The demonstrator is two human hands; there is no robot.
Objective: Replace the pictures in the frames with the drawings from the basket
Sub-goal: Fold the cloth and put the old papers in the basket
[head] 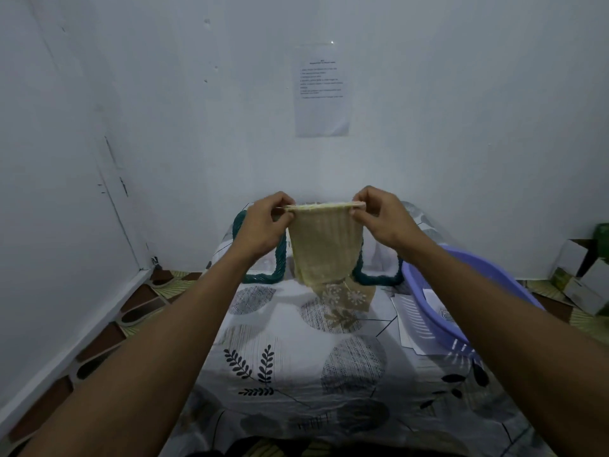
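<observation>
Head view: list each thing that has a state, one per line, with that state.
Left hand: pinching the yellow panel's top left corner.
Right hand: pinching its top right corner.
Yellow panel: lifted off the bed, hanging from its top edge.
Patterned sheet: lying flat on the bed below the panel.
Purple basket: on the bed, papers inside.
Green rope frames: lying on the bed.

- You held a matt, ribbed, woven-looking yellow frame [324,245].
- Your basket [441,285] looked like glossy purple plastic.
- Cloth [296,357] under it was smooth, printed.
</observation>
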